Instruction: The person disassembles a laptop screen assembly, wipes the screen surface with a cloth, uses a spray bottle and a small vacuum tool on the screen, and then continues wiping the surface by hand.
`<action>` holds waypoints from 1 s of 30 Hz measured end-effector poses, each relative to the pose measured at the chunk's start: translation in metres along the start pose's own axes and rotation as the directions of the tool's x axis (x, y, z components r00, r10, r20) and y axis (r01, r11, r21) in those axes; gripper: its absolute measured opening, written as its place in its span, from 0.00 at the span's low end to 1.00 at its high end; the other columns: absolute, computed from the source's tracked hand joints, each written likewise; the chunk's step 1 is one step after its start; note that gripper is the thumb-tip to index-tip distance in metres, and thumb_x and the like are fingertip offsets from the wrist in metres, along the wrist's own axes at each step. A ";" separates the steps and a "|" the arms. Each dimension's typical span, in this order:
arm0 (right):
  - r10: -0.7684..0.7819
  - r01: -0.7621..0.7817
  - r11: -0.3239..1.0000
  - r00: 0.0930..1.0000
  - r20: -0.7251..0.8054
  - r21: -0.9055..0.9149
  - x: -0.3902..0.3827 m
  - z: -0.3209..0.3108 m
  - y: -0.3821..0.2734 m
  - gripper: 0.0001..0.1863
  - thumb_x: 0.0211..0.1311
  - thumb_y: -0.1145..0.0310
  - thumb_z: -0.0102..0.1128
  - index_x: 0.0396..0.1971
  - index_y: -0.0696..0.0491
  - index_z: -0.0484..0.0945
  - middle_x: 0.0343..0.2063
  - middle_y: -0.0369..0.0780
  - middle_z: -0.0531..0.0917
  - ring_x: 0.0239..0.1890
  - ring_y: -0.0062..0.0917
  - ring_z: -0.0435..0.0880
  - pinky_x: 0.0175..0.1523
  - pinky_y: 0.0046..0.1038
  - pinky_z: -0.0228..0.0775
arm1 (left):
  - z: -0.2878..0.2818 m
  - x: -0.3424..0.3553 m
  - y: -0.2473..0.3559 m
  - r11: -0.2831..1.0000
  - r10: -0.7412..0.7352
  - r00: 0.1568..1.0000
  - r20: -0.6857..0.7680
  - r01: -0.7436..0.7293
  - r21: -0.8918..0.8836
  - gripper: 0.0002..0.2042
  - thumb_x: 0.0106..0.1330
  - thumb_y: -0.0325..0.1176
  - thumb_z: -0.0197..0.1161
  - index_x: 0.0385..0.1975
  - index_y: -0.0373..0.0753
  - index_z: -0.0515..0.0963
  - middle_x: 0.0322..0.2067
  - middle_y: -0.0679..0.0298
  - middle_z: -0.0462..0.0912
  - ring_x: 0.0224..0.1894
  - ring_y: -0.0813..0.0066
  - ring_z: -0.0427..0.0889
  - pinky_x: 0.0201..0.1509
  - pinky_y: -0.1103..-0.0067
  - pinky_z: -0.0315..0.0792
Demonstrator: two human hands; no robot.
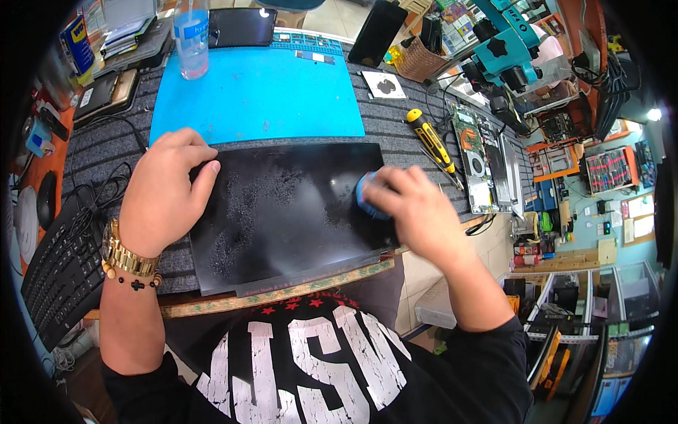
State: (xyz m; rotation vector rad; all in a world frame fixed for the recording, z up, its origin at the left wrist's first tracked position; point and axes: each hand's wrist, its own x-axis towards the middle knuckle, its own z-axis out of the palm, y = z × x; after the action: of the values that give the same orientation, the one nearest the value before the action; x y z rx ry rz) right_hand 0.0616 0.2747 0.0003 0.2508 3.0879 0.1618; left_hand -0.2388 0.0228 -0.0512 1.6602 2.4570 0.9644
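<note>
A thin black screen panel (282, 212) lies flat at the table's near edge. Wet droplets or smears spread over its left and middle parts, with smoother glare toward the right. My left hand (166, 191) is bent over the panel's upper left corner, thumb and fingertips against it; a gold watch is on that wrist. At the panel's right side my right hand (413, 208), slightly blurred, grips a blue cloth (369, 196) pressed to the surface. The fingers partly cover the cloth.
Behind the panel lies a blue work mat (261, 92) with a clear bottle (192, 46) on it. To the right are a yellow-black screwdriver (429, 136) and an opened laptop body (484, 159). A keyboard (67, 265) sits left, a teal microscope (501, 53) far right.
</note>
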 end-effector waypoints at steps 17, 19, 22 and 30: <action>0.001 -0.001 1.000 1.000 0.005 0.031 -0.005 -0.003 -0.014 0.28 0.60 0.78 0.62 0.62 0.47 0.87 0.56 0.36 0.85 0.55 0.39 0.82 0.59 0.40 0.84 | 0.000 0.002 0.002 1.000 -0.005 1.000 0.020 0.005 -0.006 0.10 0.74 0.28 0.69 0.46 0.27 0.90 0.44 0.51 0.89 0.51 0.50 0.87 0.60 0.62 0.80; -0.048 0.048 0.997 0.999 0.009 0.053 -0.006 -0.002 -0.015 0.28 0.60 0.77 0.63 0.62 0.46 0.87 0.57 0.36 0.85 0.56 0.39 0.83 0.58 0.39 0.84 | -0.001 0.002 0.003 1.000 -0.009 1.000 0.008 0.009 -0.017 0.10 0.74 0.28 0.69 0.46 0.27 0.90 0.44 0.51 0.89 0.51 0.49 0.87 0.60 0.62 0.80; 0.030 -0.031 0.999 0.999 -0.009 -0.008 -0.002 0.000 0.004 0.28 0.59 0.77 0.65 0.61 0.46 0.86 0.57 0.37 0.85 0.58 0.40 0.83 0.60 0.40 0.84 | 0.000 0.000 0.002 1.000 0.005 1.000 -0.006 -0.005 0.000 0.10 0.74 0.28 0.69 0.46 0.27 0.90 0.44 0.51 0.89 0.51 0.49 0.87 0.60 0.62 0.80; 0.043 -0.040 0.995 0.999 -0.029 0.095 -0.002 -0.001 -0.001 0.23 0.59 0.79 0.65 0.54 0.45 0.90 0.52 0.38 0.84 0.56 0.41 0.83 0.59 0.42 0.83 | 0.001 0.002 0.001 1.000 0.009 1.000 -0.008 -0.009 -0.008 0.10 0.74 0.28 0.69 0.46 0.27 0.90 0.44 0.50 0.89 0.50 0.49 0.87 0.59 0.62 0.80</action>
State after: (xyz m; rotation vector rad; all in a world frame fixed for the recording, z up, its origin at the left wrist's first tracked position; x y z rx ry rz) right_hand 0.0628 0.2730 0.0014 0.3195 3.1268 0.0210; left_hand -0.2387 0.0247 -0.0509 1.6701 2.4494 0.9829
